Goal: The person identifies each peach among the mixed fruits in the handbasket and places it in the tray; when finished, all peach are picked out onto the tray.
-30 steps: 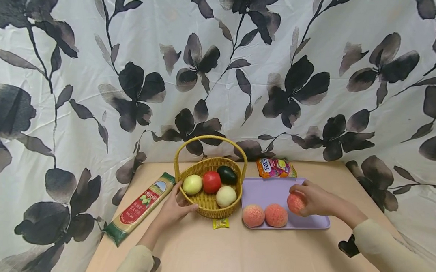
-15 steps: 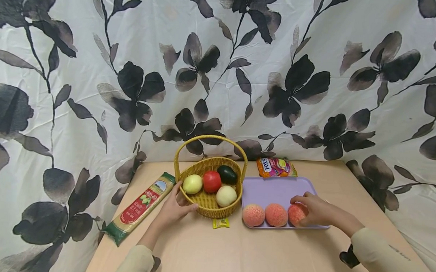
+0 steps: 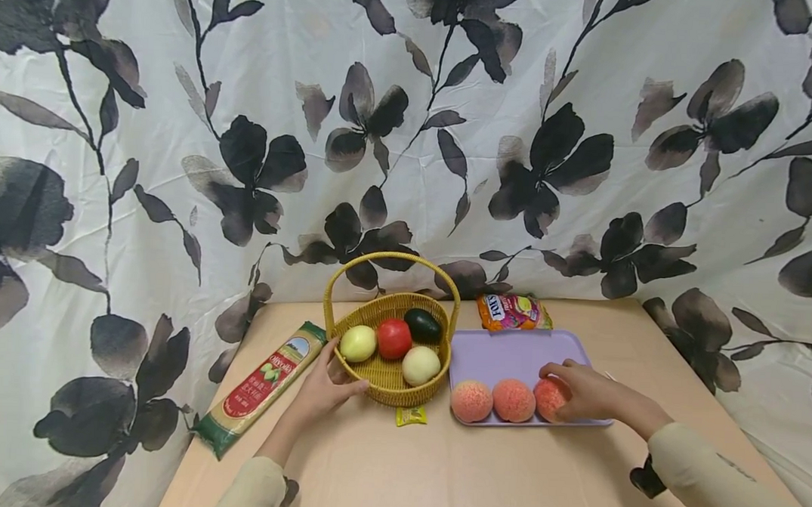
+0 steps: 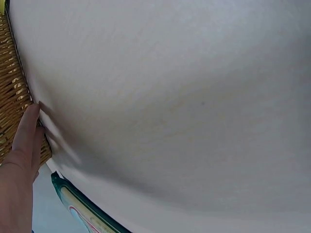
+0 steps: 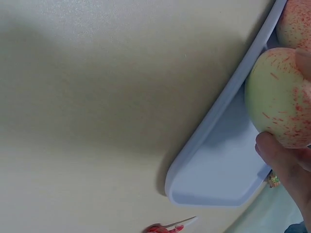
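Two peaches [image 3: 514, 400] sat free on the purple tray [image 3: 504, 352], a third peach [image 3: 551, 398] in hand.
The right hand [image 3: 586, 394]'s grip clasped the third at the row's right end, by the near edge; only release seemed left. One second earlier it was farther back, apart from the row. The left hand [image 3: 327, 390]'s grip lay unclenched against the yellow basket [image 3: 400, 398].

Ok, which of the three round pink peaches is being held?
The rightmost pink peach along the near edge of the flat lilac tray: the right hand grips it, while the middle peach and left peach sit unheld.
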Demonstrator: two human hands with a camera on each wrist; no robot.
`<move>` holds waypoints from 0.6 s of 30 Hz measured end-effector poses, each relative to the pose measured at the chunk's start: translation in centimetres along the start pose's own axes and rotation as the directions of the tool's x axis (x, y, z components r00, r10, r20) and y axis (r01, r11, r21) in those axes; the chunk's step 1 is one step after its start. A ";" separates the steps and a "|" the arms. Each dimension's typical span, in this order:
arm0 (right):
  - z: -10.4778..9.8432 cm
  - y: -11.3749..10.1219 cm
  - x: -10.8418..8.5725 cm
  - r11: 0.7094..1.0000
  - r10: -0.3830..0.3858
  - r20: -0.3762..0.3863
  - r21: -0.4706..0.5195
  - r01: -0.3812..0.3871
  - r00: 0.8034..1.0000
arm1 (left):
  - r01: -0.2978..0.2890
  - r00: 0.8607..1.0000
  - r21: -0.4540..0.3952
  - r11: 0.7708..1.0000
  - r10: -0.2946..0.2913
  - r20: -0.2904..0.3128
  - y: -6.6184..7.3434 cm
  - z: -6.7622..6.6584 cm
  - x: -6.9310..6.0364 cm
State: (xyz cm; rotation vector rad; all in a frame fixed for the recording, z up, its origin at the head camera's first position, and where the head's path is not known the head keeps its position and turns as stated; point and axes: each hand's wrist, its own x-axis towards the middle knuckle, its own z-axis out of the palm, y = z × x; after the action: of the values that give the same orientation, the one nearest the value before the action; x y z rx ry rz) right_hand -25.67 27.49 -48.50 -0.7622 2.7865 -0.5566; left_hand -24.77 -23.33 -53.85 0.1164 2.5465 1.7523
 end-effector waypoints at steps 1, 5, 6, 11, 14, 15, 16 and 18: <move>-0.1 -0.1 0.0 1.000 -0.001 0.002 -0.002 0.001 1.000 | 0.004 1.000 0.003 1.000 -0.004 -0.002 0.0 0.0 0.0; -0.1 -0.2 0.1 1.000 -0.005 0.012 -0.012 0.005 1.000 | 0.009 1.000 -0.010 1.000 -0.009 0.005 -0.2 0.0 0.0; -0.1 -0.2 0.1 1.000 -0.005 0.014 -0.011 0.005 1.000 | 0.007 1.000 -0.017 1.000 -0.007 0.009 -0.3 0.0 0.0; -0.1 -0.1 0.2 1.000 0.010 0.026 0.008 -0.010 1.000 | -0.003 1.000 -0.038 0.999 0.003 0.009 -0.2 0.1 -0.1; -0.1 -0.1 0.2 1.000 0.008 0.022 0.005 -0.008 1.000 | -0.006 1.000 -0.045 0.999 0.006 0.008 -0.1 0.1 -0.2; -0.1 -0.1 0.1 1.000 0.009 0.022 0.004 -0.009 1.000 | -0.006 1.000 -0.047 0.999 0.007 0.008 -0.1 0.2 -0.2; -0.1 -0.1 0.1 1.000 0.009 0.023 0.002 -0.009 1.000 | -0.002 1.000 -0.050 0.999 0.003 0.008 -0.1 0.2 -0.1; -0.1 -0.1 0.2 1.000 0.009 0.028 -0.003 -0.009 1.000 | -0.001 1.000 -0.054 0.999 0.001 0.010 -0.1 0.1 -0.1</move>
State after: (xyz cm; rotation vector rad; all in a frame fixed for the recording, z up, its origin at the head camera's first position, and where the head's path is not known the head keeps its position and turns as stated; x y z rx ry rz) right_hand -25.81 27.38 -48.39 -0.7513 2.7645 -0.5361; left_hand -24.64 -23.24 -53.99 0.1243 2.4897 1.8148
